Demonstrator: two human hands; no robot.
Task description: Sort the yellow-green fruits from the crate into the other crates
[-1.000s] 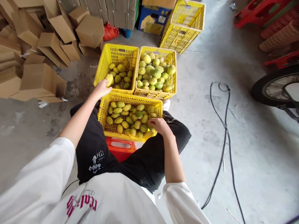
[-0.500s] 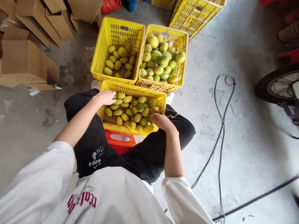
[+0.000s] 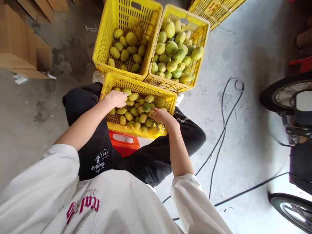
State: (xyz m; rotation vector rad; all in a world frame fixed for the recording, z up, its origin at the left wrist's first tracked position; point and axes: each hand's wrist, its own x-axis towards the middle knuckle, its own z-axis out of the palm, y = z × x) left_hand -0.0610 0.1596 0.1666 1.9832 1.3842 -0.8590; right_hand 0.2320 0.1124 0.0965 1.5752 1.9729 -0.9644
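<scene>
Closest in, a white shirt [image 3: 117,201] and black trousers [image 3: 146,165] belong to a seated person, whose knees spread to either side of the near crate [image 3: 146,90], a yellow slatted one. A red stool [image 3: 124,150] with a slot in its top shows at that crate's near edge, between the thighs. The yellow-green fruits [image 3: 143,118] lie loose inside the near crate, thickest toward its right half, with bits of the perforated bottom showing between them; one greener fruit [image 3: 147,107] sits near the middle.

Both hands are over the near crate. The left hand [image 3: 118,98] comes in across its left side, palm down, fingers bent toward the fruits; whether it grips one cannot be told. The right hand [image 3: 161,115] reaches over its right side, fingertips curled at the fruits there, its grip equally unclear.

Just beyond the near crate stand two more yellow crates: a left crate [image 3: 102,48], sparsely filled with fruit, and a right crate [image 3: 202,42], heaped fuller. A dark cable [image 3: 224,129] loops on the floor [image 3: 243,149] to the near crate's right, and a wheel [image 3: 265,94] stands farther right. Cardboard [image 3: 19,39] lies well to its left.
</scene>
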